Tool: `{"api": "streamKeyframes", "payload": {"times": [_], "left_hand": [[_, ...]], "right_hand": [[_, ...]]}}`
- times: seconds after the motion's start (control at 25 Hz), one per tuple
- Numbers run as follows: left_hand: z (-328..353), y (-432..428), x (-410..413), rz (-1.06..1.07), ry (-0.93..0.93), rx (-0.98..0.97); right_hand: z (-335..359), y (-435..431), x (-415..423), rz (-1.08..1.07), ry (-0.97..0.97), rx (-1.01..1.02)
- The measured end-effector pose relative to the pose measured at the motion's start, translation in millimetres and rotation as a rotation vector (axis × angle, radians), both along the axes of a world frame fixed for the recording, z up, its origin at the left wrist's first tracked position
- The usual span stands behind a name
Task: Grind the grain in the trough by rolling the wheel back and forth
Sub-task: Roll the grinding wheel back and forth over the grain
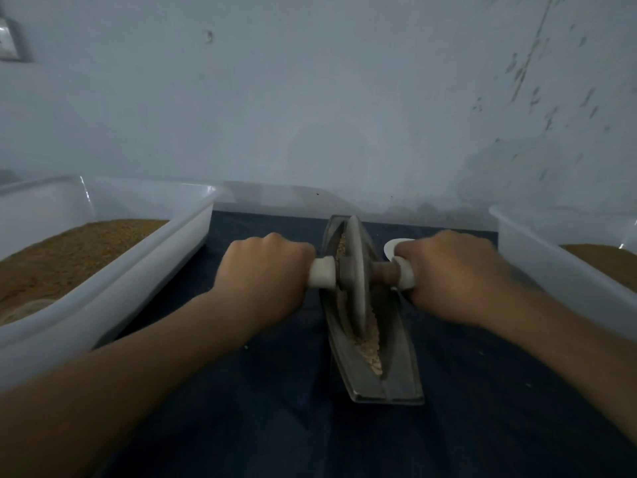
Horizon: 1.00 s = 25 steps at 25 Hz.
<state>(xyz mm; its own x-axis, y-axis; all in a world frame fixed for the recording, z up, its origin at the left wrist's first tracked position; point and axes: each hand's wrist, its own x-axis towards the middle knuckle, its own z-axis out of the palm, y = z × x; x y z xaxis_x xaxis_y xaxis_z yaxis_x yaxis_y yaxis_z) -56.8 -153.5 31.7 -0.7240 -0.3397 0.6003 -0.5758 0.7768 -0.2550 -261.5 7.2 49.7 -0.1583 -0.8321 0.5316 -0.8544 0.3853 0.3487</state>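
Just one wide-angle cam worn on the person's head, looking forward and down from pretty close, so the trough (pixel 403 381) sits lower centre, the wall (pixel 310 98) fills the top half, and the left tub (pixel 103 288) and right tub (pixel 551 267) get clipped at the frame edges.

Both hands (pixel 263 270) (pixel 451 270) grip wheel (pixel 356 277) handles; grain (pixel 370 343) in trough (pixel 389 381), apparently crushed.
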Motion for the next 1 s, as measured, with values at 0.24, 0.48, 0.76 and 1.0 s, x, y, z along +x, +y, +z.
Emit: {"api": "streamKeyframes", "payload": {"times": [0.24, 0.48, 0.76, 1.0], "left_hand": [[10.6, -1.1, -21.3, 0.128, -0.098, 0.044], [33.7, -3.2, -35.9, 0.05, -0.18, -0.058], [5.0, -12.1, -20.6, 0.066, -0.045, -0.031], [16.0, -23.1, -28.6, 0.043, -0.098, 0.025]], "right_hand": [[-4.9, -25.2, 0.7, -0.088, -0.143, -0.062], [-16.2, -13.2, -13.8, -0.059, -0.216, -0.057], [-10.2, -17.2, -3.8, -0.058, -0.071, -0.031], [3.3, -21.9, -8.3, -0.068, -0.187, 0.052]]}}
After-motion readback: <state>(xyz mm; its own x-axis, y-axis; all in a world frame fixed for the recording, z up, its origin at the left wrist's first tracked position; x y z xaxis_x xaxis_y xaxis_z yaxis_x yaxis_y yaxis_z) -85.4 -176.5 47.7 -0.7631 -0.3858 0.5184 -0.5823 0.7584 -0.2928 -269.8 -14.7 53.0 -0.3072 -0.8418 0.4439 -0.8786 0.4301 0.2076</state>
